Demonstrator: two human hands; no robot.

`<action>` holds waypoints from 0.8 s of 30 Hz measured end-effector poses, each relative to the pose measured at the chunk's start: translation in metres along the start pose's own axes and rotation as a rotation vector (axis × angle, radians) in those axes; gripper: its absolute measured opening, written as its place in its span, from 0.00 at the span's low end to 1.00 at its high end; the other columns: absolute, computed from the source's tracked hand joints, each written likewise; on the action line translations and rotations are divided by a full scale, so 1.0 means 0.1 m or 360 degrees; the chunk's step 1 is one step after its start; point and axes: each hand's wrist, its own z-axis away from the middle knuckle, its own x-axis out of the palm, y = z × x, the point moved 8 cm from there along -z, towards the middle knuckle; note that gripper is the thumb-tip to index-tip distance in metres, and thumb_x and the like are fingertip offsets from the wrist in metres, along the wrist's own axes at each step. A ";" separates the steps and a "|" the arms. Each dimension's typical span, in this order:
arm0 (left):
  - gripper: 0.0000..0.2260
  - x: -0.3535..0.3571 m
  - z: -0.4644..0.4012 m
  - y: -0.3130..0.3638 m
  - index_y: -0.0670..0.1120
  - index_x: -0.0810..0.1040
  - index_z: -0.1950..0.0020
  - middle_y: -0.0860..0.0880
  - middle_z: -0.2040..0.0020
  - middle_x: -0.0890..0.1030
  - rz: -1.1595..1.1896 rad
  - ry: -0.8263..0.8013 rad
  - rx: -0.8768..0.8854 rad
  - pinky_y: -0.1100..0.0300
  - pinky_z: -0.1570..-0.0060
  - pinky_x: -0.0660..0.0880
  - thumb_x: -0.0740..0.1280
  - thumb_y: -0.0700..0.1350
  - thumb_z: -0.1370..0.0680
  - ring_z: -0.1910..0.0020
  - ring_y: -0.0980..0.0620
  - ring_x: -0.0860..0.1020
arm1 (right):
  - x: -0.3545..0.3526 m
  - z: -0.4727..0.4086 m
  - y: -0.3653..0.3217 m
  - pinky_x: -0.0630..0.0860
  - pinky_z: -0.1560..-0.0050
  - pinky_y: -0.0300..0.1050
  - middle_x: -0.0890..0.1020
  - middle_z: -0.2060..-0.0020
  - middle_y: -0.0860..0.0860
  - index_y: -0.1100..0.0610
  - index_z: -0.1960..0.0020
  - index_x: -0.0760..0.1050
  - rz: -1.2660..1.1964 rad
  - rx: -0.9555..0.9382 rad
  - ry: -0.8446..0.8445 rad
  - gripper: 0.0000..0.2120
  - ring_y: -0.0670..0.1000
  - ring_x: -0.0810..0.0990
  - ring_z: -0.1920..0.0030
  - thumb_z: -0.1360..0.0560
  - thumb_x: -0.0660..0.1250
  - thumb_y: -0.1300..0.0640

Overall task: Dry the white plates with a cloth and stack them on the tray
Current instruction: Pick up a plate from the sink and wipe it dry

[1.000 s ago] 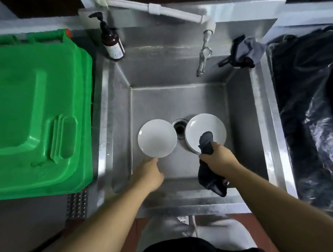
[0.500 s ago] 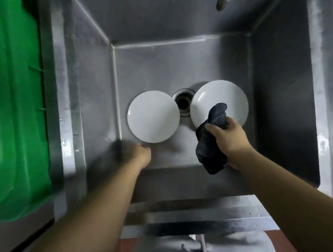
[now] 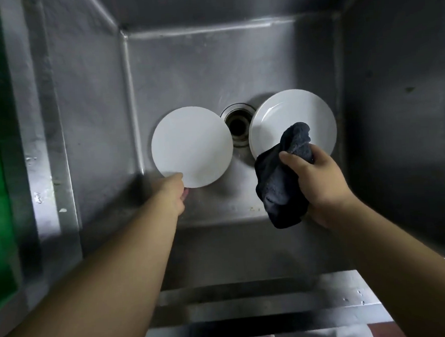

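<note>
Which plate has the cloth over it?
The right plate, beside the drain: the dark cloth gripped in the right hand overlaps its near edge. The left plate is uncovered.

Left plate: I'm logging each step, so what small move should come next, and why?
Probably close the left hand on the left plate's near rim and lift it. That hand is at the rim, grip unclear, and the right hand already holds the cloth.

Head view, close, straight down into sink (image 3: pixel 394 105)
</note>
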 end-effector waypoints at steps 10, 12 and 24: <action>0.13 -0.15 0.45 0.34 0.49 0.81 0.44 0.47 0.41 0.85 0.0166 -0.0226 0.0065 0.58 0.62 0.84 0.66 0.32 0.18 0.44 0.48 0.84 | -0.05 0.29 -0.11 0.81 0.36 0.66 0.88 0.49 0.56 0.52 0.45 0.82 -0.0153 0.0056 0.0020 0.17 0.59 0.87 0.46 0.29 0.76 0.45; 0.13 -0.15 0.61 0.45 0.49 0.80 0.43 0.46 0.39 0.84 0.0187 -0.0273 0.0094 0.57 0.62 0.84 0.65 0.31 0.18 0.42 0.47 0.83 | -0.07 0.39 -0.17 0.81 0.36 0.65 0.88 0.49 0.56 0.52 0.45 0.82 -0.0168 0.0049 0.0027 0.16 0.60 0.87 0.45 0.28 0.76 0.46; 0.13 -0.71 1.90 0.79 0.43 0.75 0.34 0.43 0.41 0.83 0.0170 -0.0460 0.0288 0.55 0.66 0.85 0.64 0.33 0.17 0.49 0.43 0.85 | -0.29 1.32 -0.78 0.84 0.39 0.63 0.88 0.47 0.54 0.48 0.42 0.81 -0.0306 -0.0039 0.0019 0.12 0.58 0.88 0.46 0.24 0.78 0.51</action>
